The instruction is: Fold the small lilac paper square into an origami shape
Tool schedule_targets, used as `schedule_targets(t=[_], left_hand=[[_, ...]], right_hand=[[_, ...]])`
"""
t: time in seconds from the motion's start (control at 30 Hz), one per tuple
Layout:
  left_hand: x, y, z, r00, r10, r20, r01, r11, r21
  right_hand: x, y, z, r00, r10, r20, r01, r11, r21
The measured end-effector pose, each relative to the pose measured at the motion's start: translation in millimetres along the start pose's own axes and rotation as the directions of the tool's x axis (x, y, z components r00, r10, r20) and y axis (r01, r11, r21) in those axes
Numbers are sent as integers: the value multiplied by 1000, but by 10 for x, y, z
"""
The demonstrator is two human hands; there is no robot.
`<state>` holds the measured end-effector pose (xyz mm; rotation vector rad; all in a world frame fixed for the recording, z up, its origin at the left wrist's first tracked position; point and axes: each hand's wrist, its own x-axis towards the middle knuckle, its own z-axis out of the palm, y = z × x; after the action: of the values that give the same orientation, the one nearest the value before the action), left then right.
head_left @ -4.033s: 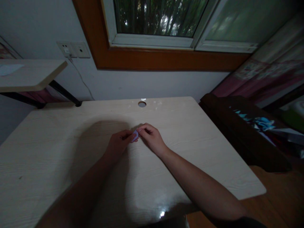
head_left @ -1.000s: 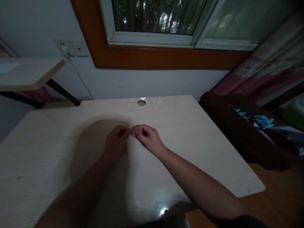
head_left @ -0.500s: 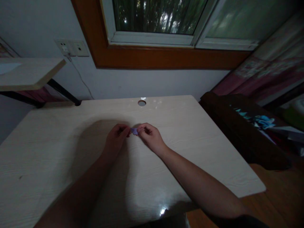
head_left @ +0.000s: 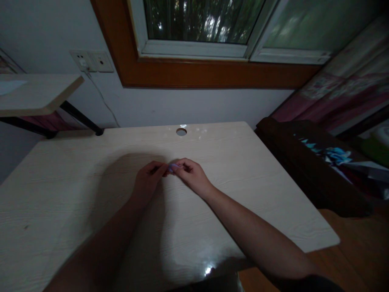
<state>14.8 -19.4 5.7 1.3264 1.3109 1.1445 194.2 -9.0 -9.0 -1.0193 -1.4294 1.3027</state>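
Observation:
A small purple piece point(head_left: 172, 166), thin and perhaps paper, is pinched between my two hands above the middle of the desk. My left hand point(head_left: 150, 175) grips its left end between thumb and fingers. From the other side, my right hand point(head_left: 192, 174) has thumb and forefinger closed on it. Fingertips of both hands almost meet and cover most of the piece, so its shape and folds are hidden. Below lies the pale wood-grain desktop point(head_left: 243, 162), with a dark shadow to the left of my hands.
A round cable hole point(head_left: 181, 132) sits near the desk's back edge. At the left, a raised shelf point(head_left: 39, 95) stands on black legs. A white cord point(head_left: 103, 97) hangs from the wall socket point(head_left: 91, 61). Dark wooden furniture point(head_left: 304, 170) with blue crumpled items point(head_left: 337, 155) stands on the right.
My right fingers have moved slightly left over the purple piece, and less of it shows between my hands. Both forearms are nearly still.

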Motion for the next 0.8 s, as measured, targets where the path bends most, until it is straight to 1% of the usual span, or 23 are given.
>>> schedule_targets(t=[0.1, 0.27, 0.4, 0.53, 0.6, 0.8], left_hand=[[2, -13, -3, 1000, -9, -15, 9, 1000, -6], [9, -21, 2, 1000, -11, -24, 12, 1000, 10], [1, 17, 10, 999, -23, 40, 22, 1000, 22], [-13, 59, 18, 993, -3, 114, 1, 1000, 20], [-20, 71, 20, 989, -8, 146, 8, 1000, 4], [-33, 51, 15, 983, -46, 180, 49, 999, -14]], right_hand=[[9, -8, 4, 999, 32, -7, -31, 998, 54], [15, 2, 10, 999, 33, 0, -33, 999, 40], [11, 16, -1, 999, 32, 8, -33, 997, 72], [5, 16, -16, 999, 18, -48, -15, 997, 71], [4, 16, -23, 997, 23, -69, -18, 998, 64], [11, 16, -32, 997, 33, -64, -28, 997, 78]])
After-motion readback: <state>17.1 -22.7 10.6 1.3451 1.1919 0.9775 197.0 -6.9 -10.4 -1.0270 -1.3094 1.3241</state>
